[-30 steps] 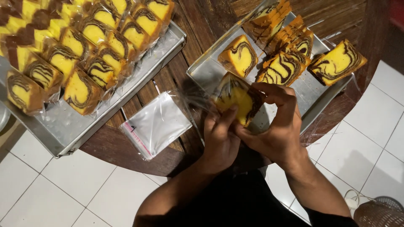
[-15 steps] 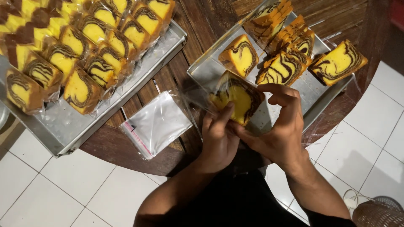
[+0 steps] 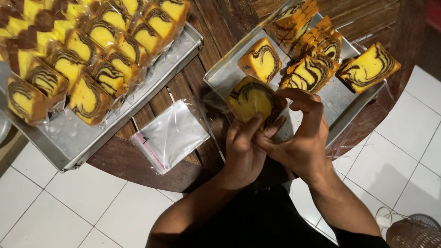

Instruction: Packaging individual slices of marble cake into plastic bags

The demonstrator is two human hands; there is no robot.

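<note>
Since a second ago, barely any travel: both hands sit in the same spot over the near edge of the right tray, and the cake slice has turned a bit more face-up to me, with the clear wrap drawn closer round it. I read that as bagging still under way, not finished. Left hand (image 3: 242,151) is closed on the wrapped cake slice (image 3: 253,102) from below, fingers up along its near face. Right hand (image 3: 301,138) is closed on the same slice from the right, index and thumb curled over the top edge, pinching the plastic. Whether the bag mouth is sealed I cannot tell. The slice is yellow with dark marbling, held just above the right tray (image 3: 330,98). That tray holds unwrapped slices: one lying flat just beyond the hands (image 3: 261,59), a standing row behind it (image 3: 312,50), and one more at the far right corner (image 3: 367,68). Just left of the hands, a stack of empty clear bags (image 3: 171,135) lies flat on the wooden desk (image 3: 216,27). Further left, the left tray (image 3: 69,138) is packed with already wrapped slices (image 3: 92,55) in close rows. White floor tiles below.
</note>
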